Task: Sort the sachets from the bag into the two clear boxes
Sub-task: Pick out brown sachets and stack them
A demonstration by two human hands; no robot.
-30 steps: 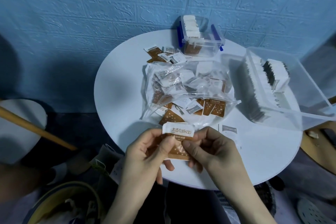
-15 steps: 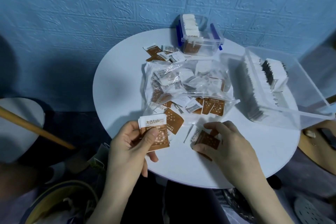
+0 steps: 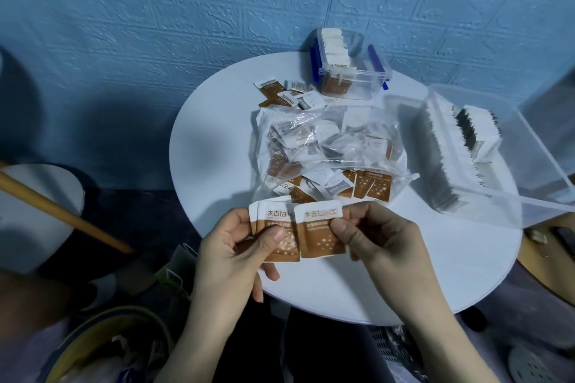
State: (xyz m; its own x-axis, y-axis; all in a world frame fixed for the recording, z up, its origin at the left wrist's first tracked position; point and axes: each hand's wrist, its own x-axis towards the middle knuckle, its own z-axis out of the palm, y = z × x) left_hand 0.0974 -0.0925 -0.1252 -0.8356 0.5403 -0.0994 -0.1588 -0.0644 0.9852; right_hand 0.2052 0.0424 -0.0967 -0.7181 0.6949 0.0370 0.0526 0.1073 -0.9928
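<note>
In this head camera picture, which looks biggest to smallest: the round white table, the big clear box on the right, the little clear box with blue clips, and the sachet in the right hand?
1. round white table
2. big clear box
3. little clear box
4. sachet in the right hand

The last two look close: the sachet lies nearer the camera, so their order is unsure.

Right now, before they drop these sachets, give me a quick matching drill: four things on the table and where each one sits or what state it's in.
Things:
1. small clear box
2. large clear box
3. bag
4. brown sachet

Places or states:
A. pinched in the right hand
B. middle of the table, still holding sachets
C. table's right edge, rows of sachets standing inside
D. far edge by the wall, blue latches

Pairs: 1-D, 2-C, 3-B, 4-A
</note>
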